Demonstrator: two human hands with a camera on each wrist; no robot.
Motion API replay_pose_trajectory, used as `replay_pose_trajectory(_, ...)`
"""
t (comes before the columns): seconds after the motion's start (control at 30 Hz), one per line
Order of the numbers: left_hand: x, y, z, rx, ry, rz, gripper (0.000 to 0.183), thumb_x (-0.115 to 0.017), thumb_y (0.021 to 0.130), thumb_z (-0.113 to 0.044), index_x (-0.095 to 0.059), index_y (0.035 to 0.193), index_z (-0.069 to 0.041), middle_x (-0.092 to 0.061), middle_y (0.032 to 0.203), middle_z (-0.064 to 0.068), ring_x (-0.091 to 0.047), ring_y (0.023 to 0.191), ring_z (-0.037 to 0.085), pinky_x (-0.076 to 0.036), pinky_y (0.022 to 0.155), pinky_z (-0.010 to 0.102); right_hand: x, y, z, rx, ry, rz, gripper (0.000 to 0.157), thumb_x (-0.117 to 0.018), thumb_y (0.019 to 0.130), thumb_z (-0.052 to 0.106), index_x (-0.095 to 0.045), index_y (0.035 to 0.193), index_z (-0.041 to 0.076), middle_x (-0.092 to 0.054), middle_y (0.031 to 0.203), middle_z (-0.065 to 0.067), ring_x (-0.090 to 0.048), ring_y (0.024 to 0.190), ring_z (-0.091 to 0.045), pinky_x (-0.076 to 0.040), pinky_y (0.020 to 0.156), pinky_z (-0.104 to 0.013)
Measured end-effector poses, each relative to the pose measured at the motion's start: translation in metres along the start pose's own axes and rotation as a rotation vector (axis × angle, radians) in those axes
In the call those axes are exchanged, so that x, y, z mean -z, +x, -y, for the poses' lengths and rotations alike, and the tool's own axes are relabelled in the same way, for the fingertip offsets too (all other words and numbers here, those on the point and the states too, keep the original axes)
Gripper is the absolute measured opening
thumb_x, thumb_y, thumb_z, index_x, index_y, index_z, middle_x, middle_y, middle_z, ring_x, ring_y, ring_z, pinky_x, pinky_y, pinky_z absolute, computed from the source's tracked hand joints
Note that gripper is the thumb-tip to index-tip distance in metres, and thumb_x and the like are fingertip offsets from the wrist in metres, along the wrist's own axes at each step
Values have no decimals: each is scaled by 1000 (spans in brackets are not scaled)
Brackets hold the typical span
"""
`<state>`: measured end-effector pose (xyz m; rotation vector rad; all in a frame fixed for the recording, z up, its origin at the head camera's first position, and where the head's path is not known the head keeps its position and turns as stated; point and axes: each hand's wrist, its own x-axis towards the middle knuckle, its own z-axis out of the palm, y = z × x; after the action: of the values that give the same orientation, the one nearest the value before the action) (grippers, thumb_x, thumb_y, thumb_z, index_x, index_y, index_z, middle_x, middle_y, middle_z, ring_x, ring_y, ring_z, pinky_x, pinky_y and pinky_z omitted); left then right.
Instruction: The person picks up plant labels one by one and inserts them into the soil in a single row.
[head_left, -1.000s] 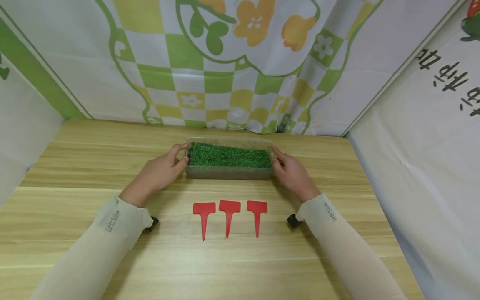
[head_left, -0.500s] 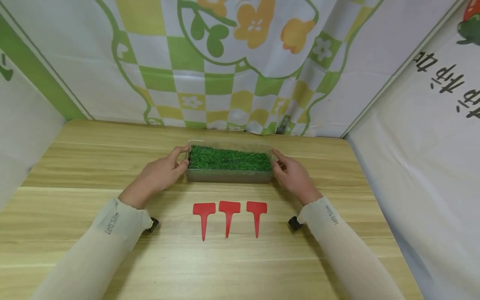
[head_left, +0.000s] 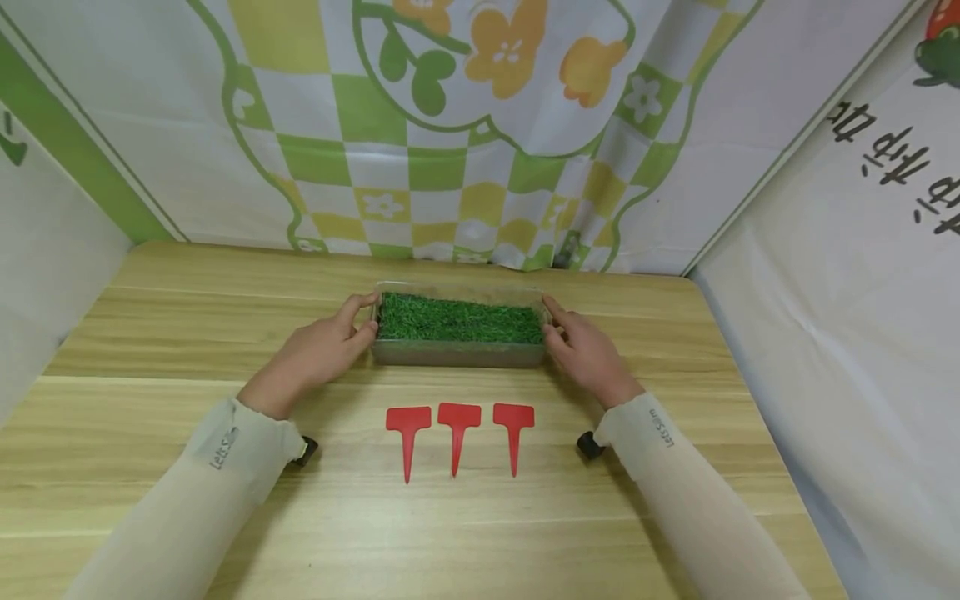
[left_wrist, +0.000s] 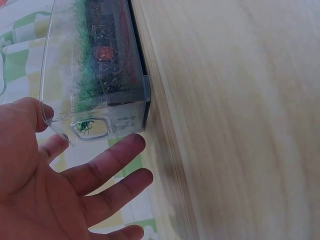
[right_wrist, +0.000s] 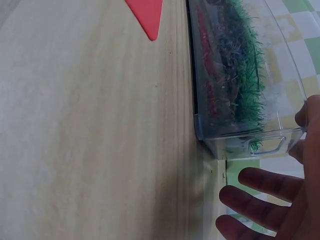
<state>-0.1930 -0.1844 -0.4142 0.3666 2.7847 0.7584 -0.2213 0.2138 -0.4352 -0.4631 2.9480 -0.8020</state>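
While the clear box is held at both short ends, its long side is turned to the person, near the checked curtain at the back of the table. One end's rim is pinched btwn thumb and index finger by the L hand; the opposite end is gripped likewise by the R hand. Both grips are narrow, w/ the other three fingers spread loose below the rim. The ends were prob. chosen so the wt. is balanced and the contents aren't pressed. The box seems to be set on the wood, but whether its base is fully down can't be told.

Inside, green grass is laid approx. end to end over a dark layer, w/ the walls rising above it. Red patches are seen low through the side; contents or reflection, can't tell. A handle-like outline is formed in the end wall.

The left marker, middle marker and right marker, all red and T-shaped, are laid flat btwn box and person, tips toward the person, prob. spaced for separate pickup.
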Motion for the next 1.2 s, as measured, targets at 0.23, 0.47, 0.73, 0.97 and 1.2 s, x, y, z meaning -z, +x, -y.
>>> replay_pose_trajectory(0.23, 1, 0, -1, 0, -6, 4, 59, -26, 108, -44, -12, 161, -23, -63, 133, 21, -66, 108, 44, -52, 80, 58, 1, 1, -2, -15, 36, 17, 60, -37, 105, 50, -22, 160, 33, -63, 130, -9, -60, 117, -29, -48, 99, -53)
replay_pose_trajectory(0.47, 1, 1, -1, 5, -5, 3, 59, -25, 108, -44, -12, 161, -24, -62, 134, 21, -66, 108, 45, -51, 81, 60, 0, 3, -8, -20, 49, 19, 62, -37, 103, 59, -24, 159, 37, -63, 128, -9, -64, 109, -27, -51, 93, -52)
replay_pose_trajectory(0.73, -2, 2, 0, 9, -4, -1, 58, -23, 108, -44, -11, 161, -24, -61, 136, 20, -62, 115, 49, -49, 84, 64, -3, 3, -12, -13, 62, 10, 61, -36, 103, 60, -23, 159, 40, -63, 125, -10, -64, 109, -28, -49, 95, -54)
replay_pose_trajectory(0.97, -2, 1, 0, 8, -4, 5, 59, -23, 108, -44, -10, 161, -24, -62, 135, 21, -62, 114, 49, -51, 80, 61, -6, 2, -12, -22, 24, 9, 58, -33, 104, 60, -19, 158, 44, -63, 130, -10, -62, 114, -30, -48, 96, -56)
replay_pose_trajectory(1.2, -3, -1, 0, 9, -13, 6, 59, -22, 108, -45, -9, 162, -23, -61, 134, 23, -62, 115, 48, -51, 81, 60, -11, 0, -12, -41, -18, 18, 59, -24, 103, 65, -12, 158, 47, -46, 154, -9, -53, 132, -37, -45, 101, -60)
